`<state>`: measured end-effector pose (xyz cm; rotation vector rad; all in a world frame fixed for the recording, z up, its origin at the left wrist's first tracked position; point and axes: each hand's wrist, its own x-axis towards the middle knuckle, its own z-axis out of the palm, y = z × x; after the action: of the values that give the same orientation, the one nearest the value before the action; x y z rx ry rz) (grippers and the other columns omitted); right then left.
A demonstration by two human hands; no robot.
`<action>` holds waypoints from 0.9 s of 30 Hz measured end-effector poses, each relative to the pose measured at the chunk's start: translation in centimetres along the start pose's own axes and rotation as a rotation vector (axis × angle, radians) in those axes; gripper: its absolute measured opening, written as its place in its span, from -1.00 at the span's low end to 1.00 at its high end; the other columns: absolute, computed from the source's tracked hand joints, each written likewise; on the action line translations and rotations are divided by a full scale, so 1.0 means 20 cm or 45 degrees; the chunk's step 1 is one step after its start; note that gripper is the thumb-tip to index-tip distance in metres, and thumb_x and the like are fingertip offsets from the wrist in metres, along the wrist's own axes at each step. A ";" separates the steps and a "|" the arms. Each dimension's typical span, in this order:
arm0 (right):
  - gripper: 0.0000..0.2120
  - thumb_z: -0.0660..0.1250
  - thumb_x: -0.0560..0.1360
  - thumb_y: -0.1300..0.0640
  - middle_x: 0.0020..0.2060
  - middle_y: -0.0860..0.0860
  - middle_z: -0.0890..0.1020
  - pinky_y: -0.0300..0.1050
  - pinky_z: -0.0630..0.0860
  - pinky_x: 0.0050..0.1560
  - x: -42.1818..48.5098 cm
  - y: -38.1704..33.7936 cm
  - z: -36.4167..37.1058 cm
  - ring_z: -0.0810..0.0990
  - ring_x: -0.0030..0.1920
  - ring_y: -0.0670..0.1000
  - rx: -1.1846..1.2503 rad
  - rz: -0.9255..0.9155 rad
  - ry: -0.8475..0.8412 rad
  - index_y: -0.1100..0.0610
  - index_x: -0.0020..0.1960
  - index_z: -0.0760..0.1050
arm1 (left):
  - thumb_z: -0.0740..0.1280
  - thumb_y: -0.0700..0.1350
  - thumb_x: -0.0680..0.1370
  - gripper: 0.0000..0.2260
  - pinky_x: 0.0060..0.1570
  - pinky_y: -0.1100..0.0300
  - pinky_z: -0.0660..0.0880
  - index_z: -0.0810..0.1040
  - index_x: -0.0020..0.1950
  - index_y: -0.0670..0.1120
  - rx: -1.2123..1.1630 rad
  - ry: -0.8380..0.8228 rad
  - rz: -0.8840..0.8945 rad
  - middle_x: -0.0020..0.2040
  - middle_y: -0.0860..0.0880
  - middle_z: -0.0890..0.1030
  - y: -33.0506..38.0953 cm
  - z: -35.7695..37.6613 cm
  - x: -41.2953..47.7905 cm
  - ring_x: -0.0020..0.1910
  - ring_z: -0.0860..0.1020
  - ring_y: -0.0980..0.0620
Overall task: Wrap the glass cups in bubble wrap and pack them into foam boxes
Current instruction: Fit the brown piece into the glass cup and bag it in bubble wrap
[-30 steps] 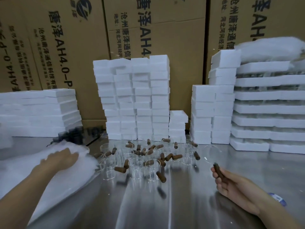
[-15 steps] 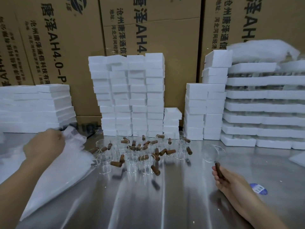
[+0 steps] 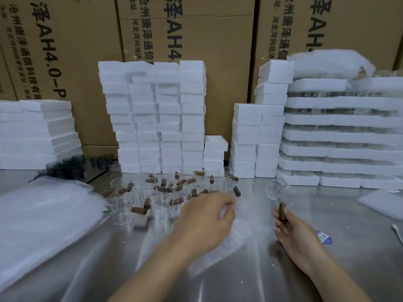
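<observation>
My right hand [image 3: 294, 232] grips the brown wooden handle of a clear glass cup [image 3: 279, 190], holding it above the steel table [image 3: 272, 277] at the right. At the table's centre my left hand [image 3: 205, 216] pinches a sheet of bubble wrap [image 3: 224, 247] that trails down to the table. Just behind it stand several more clear glass cups with brown handles [image 3: 161, 210]. A thick pile of bubble wrap sheets [image 3: 43, 219] lies at the left.
Stacks of small white foam boxes [image 3: 157, 118] stand behind the cups, more [image 3: 259, 138] to their right. Wide foam trays [image 3: 340, 136] are stacked at far right, flat foam [image 3: 32, 131] at far left. Cardboard cartons [image 3: 187, 40] form the back wall. A blue sticker [image 3: 325, 237] lies by my right wrist.
My left hand left the bubble wrap pile at the left and came to the centre with one sheet. My right hand stayed in place, still holding the cup.
</observation>
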<state>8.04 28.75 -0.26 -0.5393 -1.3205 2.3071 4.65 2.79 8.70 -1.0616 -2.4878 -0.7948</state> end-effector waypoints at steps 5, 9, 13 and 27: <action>-0.75 0.32 0.69 0.00 -0.18 -0.07 0.73 -0.15 0.41 -0.17 0.02 -0.03 0.03 0.55 -0.21 -0.06 -0.088 -0.006 0.023 0.16 0.12 0.66 | 0.08 0.27 0.71 -0.55 0.48 -0.03 0.35 0.43 0.54 0.17 0.082 -0.437 0.061 0.50 0.20 0.50 -0.05 0.26 -0.11 0.46 0.45 0.11; -0.75 0.32 0.69 -0.02 -0.17 -0.06 0.74 -0.16 0.42 -0.18 0.05 -0.04 0.04 0.56 -0.23 -0.07 -0.095 0.006 0.049 0.13 0.12 0.66 | 0.09 0.23 0.71 -0.54 0.56 -0.04 0.28 0.38 0.59 0.15 0.290 -0.570 0.191 0.53 0.15 0.47 -0.11 0.31 -0.14 0.51 0.39 0.09; -0.77 0.32 0.69 -0.03 -0.17 -0.08 0.73 -0.19 0.41 -0.21 0.07 -0.05 0.06 0.54 -0.26 -0.09 -0.068 0.018 0.051 0.11 0.10 0.65 | 0.16 0.03 0.67 -0.60 0.45 -0.05 0.36 0.48 0.51 0.12 0.415 -0.462 0.171 0.43 0.10 0.55 -0.13 0.28 -0.10 0.41 0.48 0.02; -0.93 0.46 0.59 0.09 -0.14 -0.07 0.68 -0.18 0.40 -0.20 -0.14 -0.12 0.20 0.56 -0.24 -0.09 0.028 -0.021 -0.093 0.02 0.07 0.62 | 0.33 0.18 0.58 -0.84 -0.07 0.21 0.49 0.62 0.03 0.16 -0.057 -0.042 -0.136 -0.11 0.20 0.55 -0.06 0.39 -0.07 -0.05 0.50 0.21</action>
<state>8.72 25.49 4.06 -0.4398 -1.3260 2.3454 4.25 6.08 1.33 -0.9702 -2.5842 -0.8741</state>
